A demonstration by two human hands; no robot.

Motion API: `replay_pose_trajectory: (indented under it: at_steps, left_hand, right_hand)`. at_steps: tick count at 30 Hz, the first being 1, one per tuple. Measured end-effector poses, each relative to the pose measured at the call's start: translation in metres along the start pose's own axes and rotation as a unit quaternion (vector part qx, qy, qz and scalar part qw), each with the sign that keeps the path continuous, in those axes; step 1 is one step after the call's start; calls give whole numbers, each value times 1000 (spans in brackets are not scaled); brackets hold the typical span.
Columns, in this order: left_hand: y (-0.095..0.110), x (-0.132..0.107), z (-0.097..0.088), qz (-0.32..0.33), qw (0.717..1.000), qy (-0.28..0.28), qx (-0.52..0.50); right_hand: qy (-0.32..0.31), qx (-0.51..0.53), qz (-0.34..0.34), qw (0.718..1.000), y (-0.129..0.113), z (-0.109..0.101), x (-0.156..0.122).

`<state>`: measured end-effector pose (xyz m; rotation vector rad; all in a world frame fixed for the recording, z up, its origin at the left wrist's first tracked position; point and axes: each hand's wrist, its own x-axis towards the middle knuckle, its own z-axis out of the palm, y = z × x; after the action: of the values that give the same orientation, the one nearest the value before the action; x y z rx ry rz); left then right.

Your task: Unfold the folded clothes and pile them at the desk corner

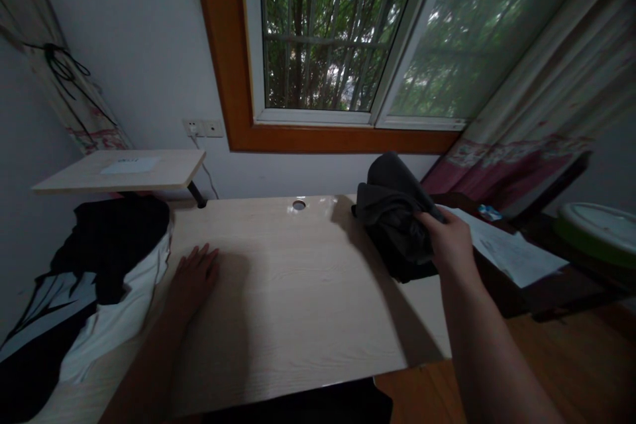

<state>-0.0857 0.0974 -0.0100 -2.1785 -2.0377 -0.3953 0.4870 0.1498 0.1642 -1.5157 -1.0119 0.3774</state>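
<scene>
My right hand [450, 238] is closed on a bundled dark grey garment [392, 212], held just above the right end of the light wooden desk [298, 291]. The cloth hangs in folds and its lower part touches or nearly touches the desk edge. My left hand [195, 271] lies flat on the desk's left part, fingers stretched out, holding nothing. It rests right next to a pile of black and white clothes [99, 278].
A small raised shelf [124, 171] with a paper stands at the back left. A cable hole [299, 205] is at the desk's far edge. Right of the desk, a dark table holds papers [507, 248] and a green-rimmed basin [596, 228]. Window and curtain behind.
</scene>
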Motion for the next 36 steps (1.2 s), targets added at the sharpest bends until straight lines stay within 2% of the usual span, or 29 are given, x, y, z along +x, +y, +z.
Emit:
replay_pose_trajectory:
  at_steps: [2, 5, 9, 12, 15, 18, 21, 24, 28, 32, 34, 36]
  left_hand:
    - [-1, 0, 1, -1, 1000, -2, -1]
    - [-2, -1, 1, 2, 1000, -4, -4]
    - [-1, -1, 0, 2, 1000, -4, -5]
    - [-1, -1, 0, -2, 1000, -4, -2]
    - [-1, -1, 0, 3, 1000, 0, 2]
    - [-1, -1, 0, 5, 1000, 4, -2]
    - [-1, -2, -1, -5, 1000, 9, -20]
    - [-2, -2, -3, -19, 998, 13, -53]
    - [1, 1, -11, -21, 991, 38, -128]
    - [18, 0, -23, 6, 978, 53, -199]
    - [33, -1, -27, 14, 972, 36, -230]
    - [51, -3, -28, 2, 965, 17, -260]
  right_hand:
    - [-35, 105, 23, 994, -18, 10, -10]
    - [-87, 226, 50, 969, -46, 26, -26]
    - [-160, 358, 114, 913, -74, 49, -46]
    - [-233, 411, 175, 864, -78, 74, -59]
    - [-298, 411, 201, 838, -65, 101, -77]
    - [-346, 347, 225, 842, -38, 124, -98]
    - [-383, 231, 222, 866, -6, 137, -110]
    - [-379, 164, 171, 894, 24, 136, -104]
    - [-398, 50, 91, 911, 55, 124, -87]
    - [-340, -73, -16, 937, 65, 116, -81]
    - [-291, -80, -86, 950, 61, 116, -82]
    - [-267, -57, -139, 952, 53, 119, -85]
